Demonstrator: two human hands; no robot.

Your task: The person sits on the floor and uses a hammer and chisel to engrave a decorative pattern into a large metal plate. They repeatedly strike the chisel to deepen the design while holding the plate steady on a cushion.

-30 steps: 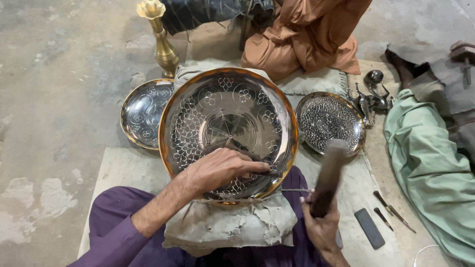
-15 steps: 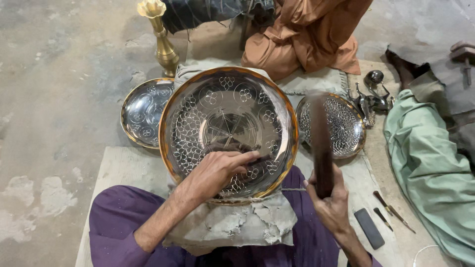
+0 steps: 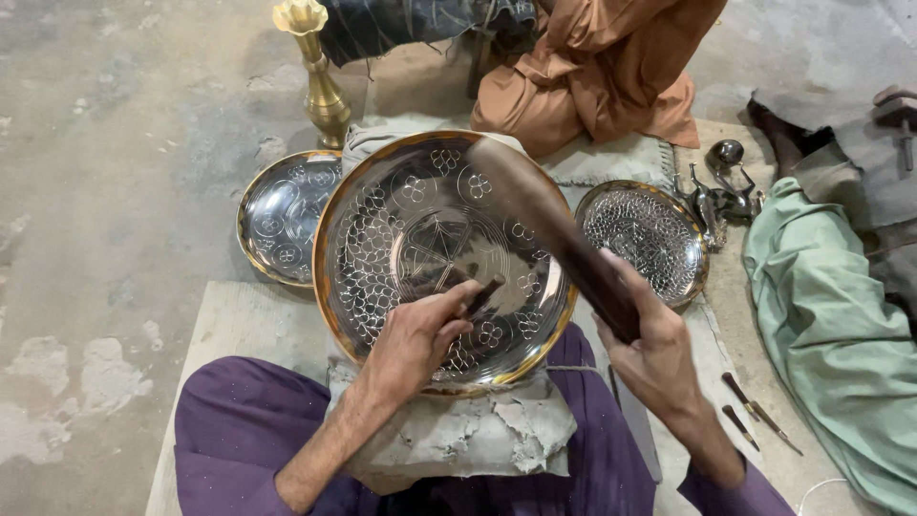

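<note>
**Chasing work on a large engraved tray**

The large round silver-coloured metal tray with a golden rim and a flower pattern [image 3: 420,239] lies in the middle of the scene, on a grey lump of hardened bedding [image 3: 458,435] that sits on the person's lap. The left hand [image 3: 415,334] rests on the near part of the tray, its fingers closed around a small dark chisel [image 3: 484,291] whose tip touches the metal. The right hand [image 3: 654,349] is clamped on the lower end of a dark wooden mallet [image 3: 549,225], which slants up and to the left over the tray.

To the left lies a smaller engraved round plate [image 3: 277,215], and far behind it stands a brass vase [image 3: 320,81]. To the right is another patterned round plate [image 3: 645,239], and near it some thin metal punches [image 3: 750,411] lie on the floor.

In my judgement, a badly aimed blow could hit the fingers, or make the chisel slip and scratch the pattern.

Compared with half a second ago, the mallet, then upright beside the right plate, now leans over the tray; the left hand has hardly moved.
</note>
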